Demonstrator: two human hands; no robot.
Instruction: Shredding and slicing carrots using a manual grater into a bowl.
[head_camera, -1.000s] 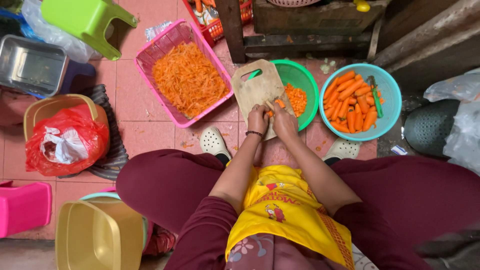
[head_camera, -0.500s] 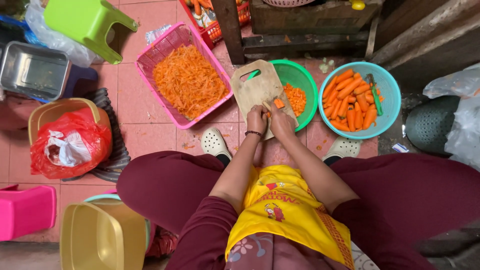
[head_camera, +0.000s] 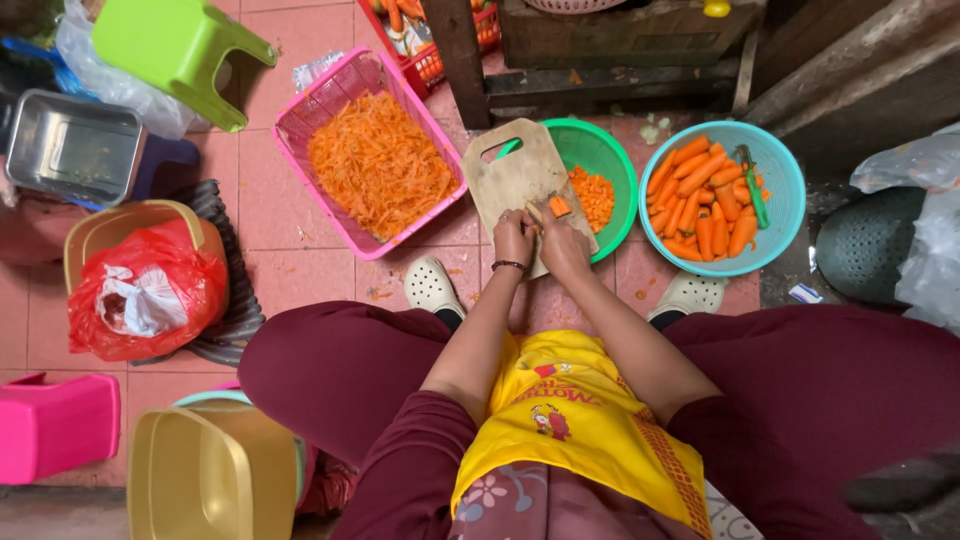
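Observation:
A wooden cutting board (head_camera: 510, 175) lies tilted across the rim of a green bowl (head_camera: 600, 150) that holds chopped carrot (head_camera: 598, 195). Both my hands work at the board's near edge. My left hand (head_camera: 513, 238), with a dark bracelet on the wrist, is curled, and a small pale thing shows at its fingertips; what it grips is hidden. My right hand (head_camera: 562, 248) is closed beside it, with an orange carrot piece (head_camera: 560, 206) at its fingertips. A teal bowl (head_camera: 775, 180) of whole peeled carrots (head_camera: 700, 195) stands to the right.
A pink basket (head_camera: 300, 120) of shredded carrot sits left of the board. My white clogs (head_camera: 430, 285) flank the board. Further left are a red bag in a tan bucket (head_camera: 145, 285), a metal tray (head_camera: 70, 145), a green stool (head_camera: 175, 45) and a pink stool (head_camera: 55, 425). A wooden bench leg (head_camera: 455, 60) stands behind.
Both hands stay at the near edge of the board with only small movements around the carrot piece. Nothing else has moved.

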